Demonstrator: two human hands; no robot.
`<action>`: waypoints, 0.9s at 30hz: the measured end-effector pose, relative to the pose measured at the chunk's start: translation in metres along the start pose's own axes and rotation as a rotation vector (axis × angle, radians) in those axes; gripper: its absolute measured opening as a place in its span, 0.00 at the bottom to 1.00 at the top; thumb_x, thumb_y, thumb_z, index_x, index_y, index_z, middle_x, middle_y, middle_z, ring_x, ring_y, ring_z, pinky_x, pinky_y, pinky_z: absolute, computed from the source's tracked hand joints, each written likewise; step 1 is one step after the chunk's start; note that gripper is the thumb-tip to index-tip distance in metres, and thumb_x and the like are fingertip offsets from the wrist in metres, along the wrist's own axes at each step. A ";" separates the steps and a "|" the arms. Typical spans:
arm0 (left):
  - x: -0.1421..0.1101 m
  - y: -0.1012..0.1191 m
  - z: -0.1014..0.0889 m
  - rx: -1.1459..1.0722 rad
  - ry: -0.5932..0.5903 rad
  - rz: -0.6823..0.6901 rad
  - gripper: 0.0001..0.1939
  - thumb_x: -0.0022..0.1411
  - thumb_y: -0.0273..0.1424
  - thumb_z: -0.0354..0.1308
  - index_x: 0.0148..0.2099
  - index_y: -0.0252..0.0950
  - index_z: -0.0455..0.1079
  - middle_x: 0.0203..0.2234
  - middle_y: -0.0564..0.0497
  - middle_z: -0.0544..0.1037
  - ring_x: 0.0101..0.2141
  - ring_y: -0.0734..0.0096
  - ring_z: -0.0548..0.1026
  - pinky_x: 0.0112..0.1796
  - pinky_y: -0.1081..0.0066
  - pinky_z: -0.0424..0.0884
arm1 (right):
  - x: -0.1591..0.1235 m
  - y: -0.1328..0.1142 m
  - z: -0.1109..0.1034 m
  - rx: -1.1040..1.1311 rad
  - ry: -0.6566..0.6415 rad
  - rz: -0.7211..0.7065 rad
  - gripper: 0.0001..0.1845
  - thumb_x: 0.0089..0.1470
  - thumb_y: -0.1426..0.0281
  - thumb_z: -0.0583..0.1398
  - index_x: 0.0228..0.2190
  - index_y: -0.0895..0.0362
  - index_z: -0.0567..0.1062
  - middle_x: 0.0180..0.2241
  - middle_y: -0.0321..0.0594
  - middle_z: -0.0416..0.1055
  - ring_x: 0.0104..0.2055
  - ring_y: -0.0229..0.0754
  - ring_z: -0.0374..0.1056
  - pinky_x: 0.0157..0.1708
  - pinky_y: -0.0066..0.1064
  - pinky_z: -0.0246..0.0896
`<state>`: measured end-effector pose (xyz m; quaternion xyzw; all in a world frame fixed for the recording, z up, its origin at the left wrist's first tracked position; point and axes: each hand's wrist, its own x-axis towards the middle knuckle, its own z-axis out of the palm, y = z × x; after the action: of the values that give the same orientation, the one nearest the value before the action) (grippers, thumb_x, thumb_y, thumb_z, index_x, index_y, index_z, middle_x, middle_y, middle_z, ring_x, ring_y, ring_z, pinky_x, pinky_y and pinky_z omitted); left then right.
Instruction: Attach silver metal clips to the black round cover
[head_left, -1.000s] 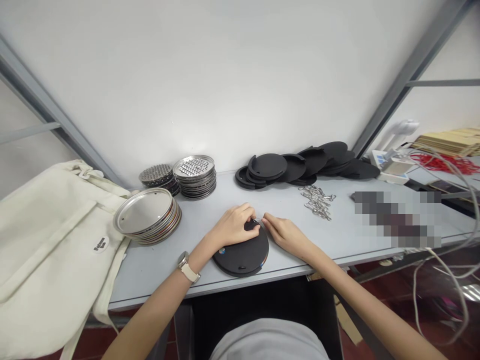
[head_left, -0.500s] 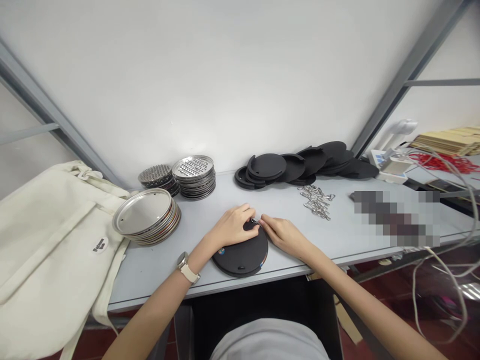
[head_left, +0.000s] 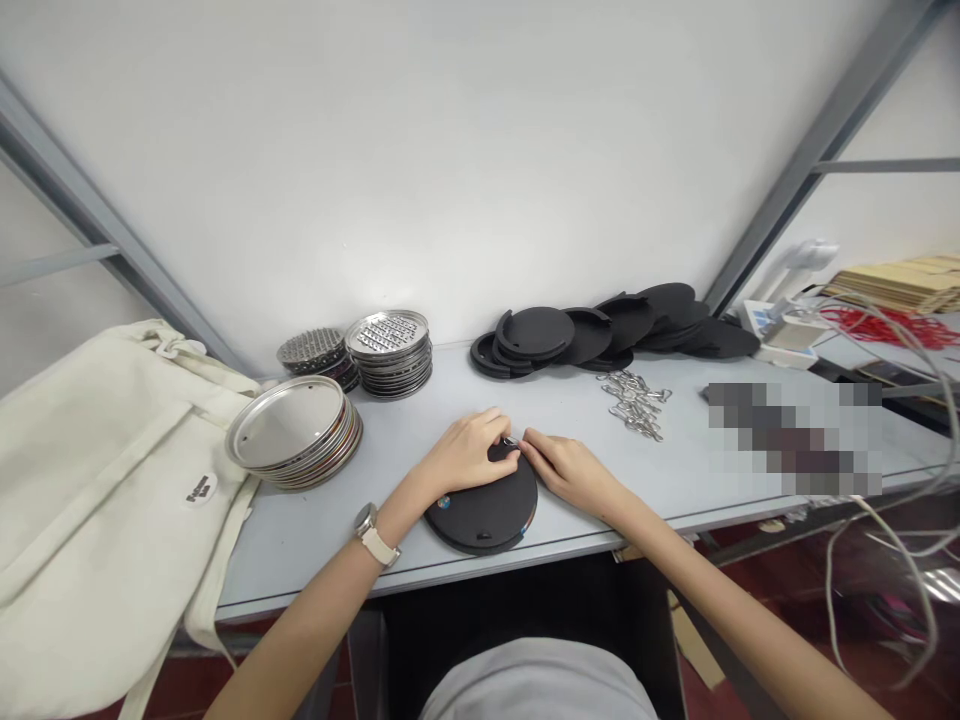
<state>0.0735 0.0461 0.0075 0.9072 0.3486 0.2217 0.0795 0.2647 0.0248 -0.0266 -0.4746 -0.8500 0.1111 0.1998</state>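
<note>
A black round cover (head_left: 484, 512) lies flat near the table's front edge, with a slip of coloured print showing at its lower right rim. My left hand (head_left: 466, 452) is closed on its far edge, thumb and fingers bent around the rim. At that same edge a small silver metal clip (head_left: 511, 442) sticks out between my hands. Its outer end is pinched by the fingertips of my right hand (head_left: 574, 474). Fingers hide part of the clip, so I cannot tell whether it passes through the cover. Several matching clips (head_left: 636, 404) lie loosely piled farther right.
Plain metal discs (head_left: 289, 425) are stacked at left, with stacks of grater discs (head_left: 390, 340) behind. More black covers (head_left: 536, 333) overlap along the wall. A cream bag (head_left: 112, 480) leans over the table's left end. White cables (head_left: 926, 590) hang at right.
The right fingertips have moved slightly left, closer to the left hand, along with the clip. The left hand and the black cover hold still.
</note>
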 end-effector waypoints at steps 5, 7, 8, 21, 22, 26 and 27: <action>0.000 0.000 0.000 -0.003 0.005 -0.006 0.06 0.58 0.32 0.53 0.31 0.37 0.58 0.28 0.54 0.66 0.28 0.73 0.65 0.29 0.72 0.60 | 0.000 -0.001 -0.001 -0.002 0.000 -0.001 0.13 0.64 0.66 0.44 0.31 0.54 0.62 0.22 0.35 0.67 0.23 0.39 0.63 0.26 0.27 0.47; 0.000 0.000 0.000 -0.004 0.007 -0.006 0.06 0.57 0.31 0.53 0.31 0.37 0.59 0.28 0.54 0.66 0.28 0.73 0.65 0.29 0.72 0.60 | 0.000 0.000 -0.001 -0.002 0.003 -0.005 0.13 0.64 0.66 0.44 0.31 0.54 0.62 0.22 0.35 0.66 0.23 0.39 0.63 0.26 0.27 0.47; 0.000 0.000 0.001 -0.004 0.008 -0.006 0.06 0.57 0.31 0.53 0.31 0.37 0.59 0.28 0.54 0.66 0.28 0.73 0.65 0.29 0.72 0.60 | 0.000 0.000 0.000 -0.004 0.004 -0.006 0.13 0.64 0.66 0.44 0.31 0.54 0.62 0.22 0.35 0.66 0.23 0.39 0.63 0.26 0.27 0.47; 0.000 -0.001 0.002 0.010 0.013 -0.009 0.07 0.57 0.32 0.54 0.32 0.37 0.58 0.28 0.54 0.66 0.28 0.73 0.65 0.29 0.72 0.60 | 0.000 0.001 0.001 -0.008 -0.002 -0.013 0.12 0.64 0.66 0.44 0.31 0.54 0.62 0.22 0.34 0.66 0.22 0.38 0.63 0.25 0.27 0.46; 0.000 -0.001 0.002 0.010 0.012 -0.007 0.07 0.57 0.32 0.54 0.32 0.37 0.58 0.28 0.54 0.66 0.28 0.73 0.65 0.29 0.72 0.60 | 0.000 0.001 0.001 -0.010 -0.001 -0.013 0.12 0.64 0.66 0.44 0.31 0.54 0.62 0.22 0.34 0.66 0.22 0.38 0.63 0.25 0.27 0.46; 0.000 -0.001 0.001 0.009 0.011 -0.001 0.07 0.57 0.32 0.54 0.31 0.37 0.58 0.28 0.54 0.66 0.28 0.73 0.65 0.29 0.72 0.61 | 0.000 0.002 0.001 -0.012 0.003 -0.014 0.12 0.64 0.66 0.44 0.31 0.54 0.62 0.22 0.35 0.66 0.22 0.38 0.63 0.25 0.27 0.46; 0.000 -0.001 0.001 0.008 0.010 -0.003 0.07 0.57 0.32 0.54 0.31 0.37 0.58 0.28 0.54 0.66 0.28 0.73 0.65 0.29 0.72 0.61 | 0.000 0.002 0.001 -0.012 0.004 -0.014 0.12 0.64 0.66 0.44 0.31 0.54 0.62 0.22 0.34 0.66 0.22 0.38 0.63 0.25 0.27 0.46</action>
<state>0.0732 0.0468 0.0058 0.9059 0.3511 0.2249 0.0743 0.2657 0.0254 -0.0284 -0.4699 -0.8536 0.1037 0.1996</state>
